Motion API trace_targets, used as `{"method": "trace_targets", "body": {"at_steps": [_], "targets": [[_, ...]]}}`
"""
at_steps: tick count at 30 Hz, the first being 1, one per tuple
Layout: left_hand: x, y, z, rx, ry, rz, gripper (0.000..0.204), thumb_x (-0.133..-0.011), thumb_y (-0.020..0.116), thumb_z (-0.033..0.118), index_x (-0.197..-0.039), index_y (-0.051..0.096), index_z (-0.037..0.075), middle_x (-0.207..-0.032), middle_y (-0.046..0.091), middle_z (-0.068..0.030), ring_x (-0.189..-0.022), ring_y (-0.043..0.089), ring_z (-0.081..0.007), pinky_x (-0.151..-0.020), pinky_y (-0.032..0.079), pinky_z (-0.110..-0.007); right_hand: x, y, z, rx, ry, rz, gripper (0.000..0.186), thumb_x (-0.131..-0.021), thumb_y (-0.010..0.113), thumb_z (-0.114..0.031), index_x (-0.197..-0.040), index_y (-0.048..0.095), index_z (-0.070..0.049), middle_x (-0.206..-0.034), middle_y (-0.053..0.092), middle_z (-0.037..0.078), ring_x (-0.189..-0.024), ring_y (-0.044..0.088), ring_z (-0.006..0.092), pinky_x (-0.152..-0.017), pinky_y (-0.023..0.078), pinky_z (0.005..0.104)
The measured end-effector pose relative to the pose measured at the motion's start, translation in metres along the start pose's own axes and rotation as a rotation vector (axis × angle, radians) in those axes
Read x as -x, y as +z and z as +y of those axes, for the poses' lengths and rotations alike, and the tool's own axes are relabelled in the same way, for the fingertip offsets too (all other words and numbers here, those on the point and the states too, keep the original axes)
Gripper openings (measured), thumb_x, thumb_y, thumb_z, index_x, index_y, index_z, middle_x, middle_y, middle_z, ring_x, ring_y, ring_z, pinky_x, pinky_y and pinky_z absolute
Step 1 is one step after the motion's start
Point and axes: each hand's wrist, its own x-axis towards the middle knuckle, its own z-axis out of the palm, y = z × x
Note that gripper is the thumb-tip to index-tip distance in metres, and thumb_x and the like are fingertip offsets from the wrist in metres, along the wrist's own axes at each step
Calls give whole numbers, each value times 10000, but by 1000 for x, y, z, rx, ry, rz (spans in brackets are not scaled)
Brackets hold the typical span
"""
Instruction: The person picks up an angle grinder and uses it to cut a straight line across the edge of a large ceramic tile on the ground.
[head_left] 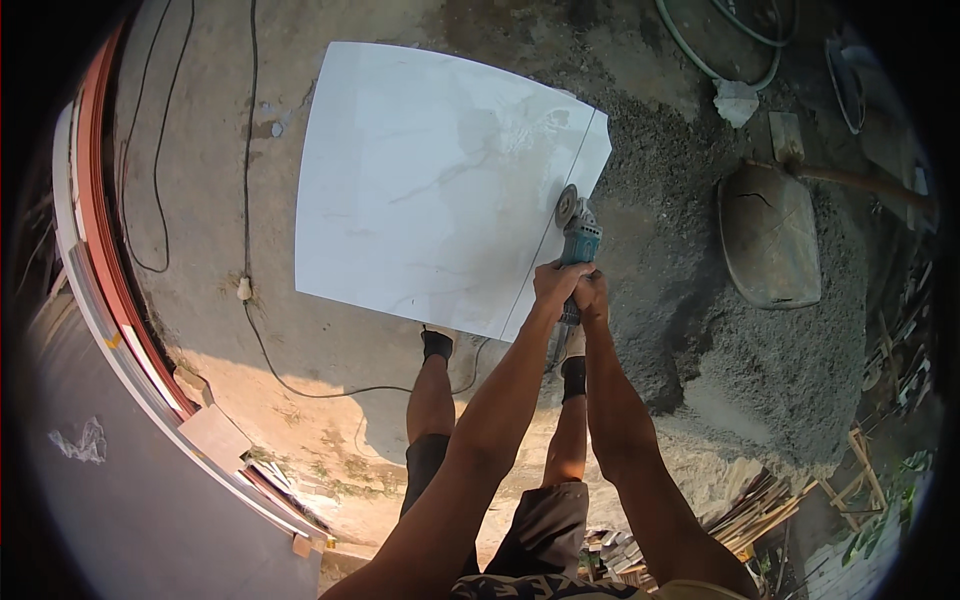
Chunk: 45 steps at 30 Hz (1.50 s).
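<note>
Both my hands are wrapped round a teal angle grinder (581, 243). My left hand (556, 286) closes on its body from the left, and my right hand (591, 294) grips it from the right, close against the left. The grinder's disc (567, 205) stands at a dark straight line on a large white marbled tile (400, 190), near its right side. That line runs from the tile's far right corner to its near edge. Right of the line, part of the strip's outer edge is broken away. Whether the disc touches the tile, I cannot tell.
A black cable with a pale connector (244, 289) crosses the ground at left and curves toward my feet. At right lie wet grey mortar (680, 230) and a shovel (768, 235). A green hose (690, 50) is far right; wood strips (765, 515) lie near right.
</note>
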Motion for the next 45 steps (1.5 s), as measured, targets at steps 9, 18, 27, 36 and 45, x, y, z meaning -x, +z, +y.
{"method": "trace_targets", "body": {"at_steps": [9,18,27,36,45], "targets": [[-6,12,26,0,-37,-29,514,-635,868,269,-1019,737,-47,-976,727,-193,-840,704,-250,-775,545,-378,-34,-10,6,-96,19,15,465,-809,676,-305,-1105,571,38,-924,665,136,-744,650,216,-648,520,366],[-12,14,45,-50,-49,6,526,-632,865,276,-1020,734,-55,-979,727,-193,-848,707,-258,-772,550,-384,-45,-7,-7,-44,-16,-56,398,-924,558,-336,-1109,580,16,-988,649,140,-821,649,233,-722,530,374],[-18,15,31,-17,-28,-17,510,-645,860,273,-1023,736,-46,-979,728,-193,-852,705,-257,-774,548,-386,-27,-10,-26,-193,0,-58,464,-796,703,-319,-1084,602,30,-931,665,114,-756,646,190,-629,516,355],[-14,15,32,-39,-54,-7,532,-640,864,276,-1040,731,-48,-983,726,-195,-868,702,-258,-785,545,-386,-24,-9,-23,-180,-12,-52,487,-793,716,-342,-1068,589,40,-920,660,115,-742,644,196,-628,514,364],[-12,11,32,-35,-54,-26,564,-638,865,284,-1075,723,-42,-1008,726,-185,-869,705,-256,-783,551,-379,-30,-8,-16,-60,-1,-27,513,-790,701,-340,-1078,575,64,-907,663,125,-736,640,199,-628,513,369]]}}
